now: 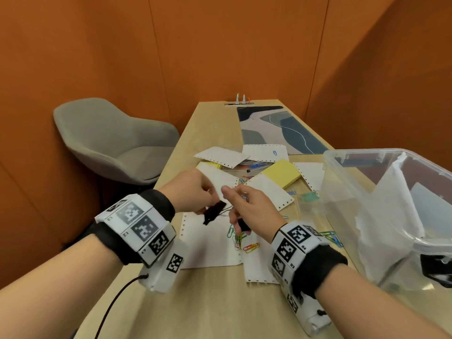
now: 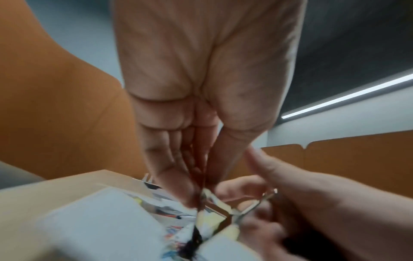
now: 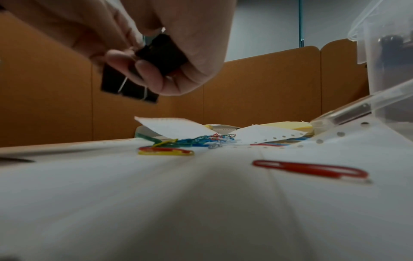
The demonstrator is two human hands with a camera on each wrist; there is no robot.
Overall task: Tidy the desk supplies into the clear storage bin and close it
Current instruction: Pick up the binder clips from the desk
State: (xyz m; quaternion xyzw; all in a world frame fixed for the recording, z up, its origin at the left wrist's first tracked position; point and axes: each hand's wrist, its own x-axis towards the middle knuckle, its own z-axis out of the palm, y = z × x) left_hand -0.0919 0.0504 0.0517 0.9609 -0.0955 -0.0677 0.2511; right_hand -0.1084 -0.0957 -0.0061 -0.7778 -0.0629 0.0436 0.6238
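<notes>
Left hand [image 1: 193, 189] pinching one black binder clip [image 1: 214, 212] above the paper sheets [image 1: 208, 243]; right hand [image 1: 252, 206] curled round a second binder clip [image 3: 165, 56], wire handles tangled between. Clear storage bin [image 1: 347, 167] open just right of the sheets. Risk: a snapped-free clip dropping among the paper clips [image 1: 241, 238], scattering them off the sheets

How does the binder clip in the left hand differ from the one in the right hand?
The left hand pinches its black binder clip by the fingertips, so most of it hangs exposed; the right hand curls round its black binder clip, which is largely hidden. The left one looks wider, though blur makes that uncertain. Both are held above the papers.
</notes>
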